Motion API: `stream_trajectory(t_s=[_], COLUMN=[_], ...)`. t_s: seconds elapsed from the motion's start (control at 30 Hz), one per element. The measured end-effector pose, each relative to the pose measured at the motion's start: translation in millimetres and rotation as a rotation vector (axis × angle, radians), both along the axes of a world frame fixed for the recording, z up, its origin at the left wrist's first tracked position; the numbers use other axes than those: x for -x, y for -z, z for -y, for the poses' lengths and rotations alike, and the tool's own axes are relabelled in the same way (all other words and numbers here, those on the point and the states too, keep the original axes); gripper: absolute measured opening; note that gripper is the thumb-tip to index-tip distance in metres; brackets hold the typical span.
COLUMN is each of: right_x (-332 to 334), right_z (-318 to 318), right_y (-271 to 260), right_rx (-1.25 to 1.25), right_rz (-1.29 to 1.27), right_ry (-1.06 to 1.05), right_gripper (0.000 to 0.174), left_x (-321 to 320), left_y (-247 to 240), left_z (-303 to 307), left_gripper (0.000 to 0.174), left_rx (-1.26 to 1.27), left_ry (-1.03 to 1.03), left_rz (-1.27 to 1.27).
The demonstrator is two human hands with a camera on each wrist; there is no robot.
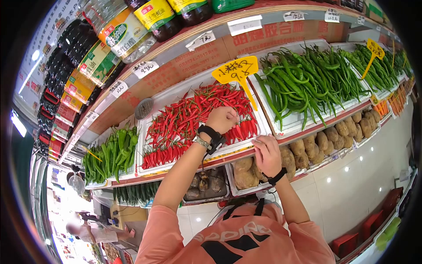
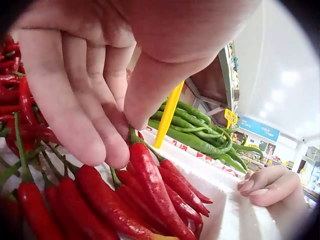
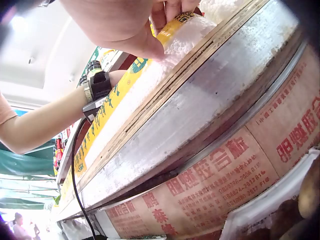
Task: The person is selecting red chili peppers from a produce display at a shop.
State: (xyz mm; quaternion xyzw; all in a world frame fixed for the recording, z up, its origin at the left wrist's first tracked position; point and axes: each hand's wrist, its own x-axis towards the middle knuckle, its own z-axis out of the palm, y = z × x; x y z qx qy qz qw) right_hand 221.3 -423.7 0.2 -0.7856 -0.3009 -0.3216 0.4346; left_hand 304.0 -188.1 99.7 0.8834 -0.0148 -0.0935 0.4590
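Observation:
My left hand [image 1: 222,119] is over the near right part of a white foam tray [image 1: 141,147] of red chili peppers [image 1: 193,110]. In the left wrist view, its thumb and fingertips pinch the green stem of a red chili pepper [image 2: 155,185], which lies among others lined up along the tray's near side. My right hand [image 1: 267,154] rests on the tray's front rim near the corner, fingers loosely bent and holding no pepper. The right wrist view shows its thumb against the white foam [image 3: 175,50], beside yellow printed tape [image 3: 107,112].
Long green peppers [image 1: 307,79] fill the tray to the right, and more green peppers [image 1: 115,152] lie left. A yellow price sign [image 1: 235,70] stands between trays. A metal strainer [image 1: 143,108] sits at the back-left corner. Potatoes [image 1: 323,141] lie below; bottles [image 1: 125,33] stand above.

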Motion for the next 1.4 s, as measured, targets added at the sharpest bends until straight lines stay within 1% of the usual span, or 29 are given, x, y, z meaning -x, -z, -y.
stream_trajectory(t_s=[0.07,0.17,0.27,0.37,0.43,0.47,0.57,0.6,0.7,0.9,1.1,1.2,1.3,1.4], right_x=[2,1,1,0,0,0,0,0,-1,0,0,1,1,1], right_z=[1,1,1,1,0,0,-1,-1,-1,-1,0,1,1,0], right_y=[1,1,3,4,4,4,6,6,5,5,4,3,4,6], right_rx=[0.000,-0.001,-0.007,-0.014,-0.022,-0.024,-0.023,-0.021,-0.017,-0.010,-0.005,0.002,0.002,0.009], right_rz=[-0.007,-0.009,-0.012,-0.006,-0.005,-0.005,-0.004,-0.001,0.011,0.020,0.014,0.015,0.018,0.016], right_ry=[-0.001,0.001,-0.001,-0.011,-0.011,-0.009,-0.007,-0.005,0.000,0.002,-0.005,-0.005,-0.006,-0.008], right_gripper=[0.034,0.033,0.032,0.032,0.032,0.032,0.032,0.032,0.033,0.033,0.033,0.034,0.034,0.035], left_x=[-4,0,10,19,21,24,25,25,30,34,32,32,31,34], left_y=[0,-1,-15,-38,-40,-44,-39,-36,-24,-14,-4,-1,0,0], left_z=[3,7,-3,-35,-64,-75,-105,-111,-114,-105,-111,-113,-110,-109], left_gripper=[0.014,0.016,0.018,0.019,0.018,0.018,0.019,0.020,0.022,0.024,0.024,0.022,0.020,0.018], left_rx=[-0.132,-0.118,-0.046,-0.234,-0.638,-0.719,-0.933,-0.963,-1.094,-1.275,-1.359,-1.242,-1.243,-1.264], left_ry=[-0.006,-0.045,-0.110,-0.142,-0.238,-0.255,-0.345,-0.338,-0.340,-0.306,-0.298,-0.296,-0.283,-0.270], left_rz=[0.007,0.000,0.026,0.159,0.412,0.466,0.303,0.247,0.263,0.342,0.443,0.454,0.311,0.406])
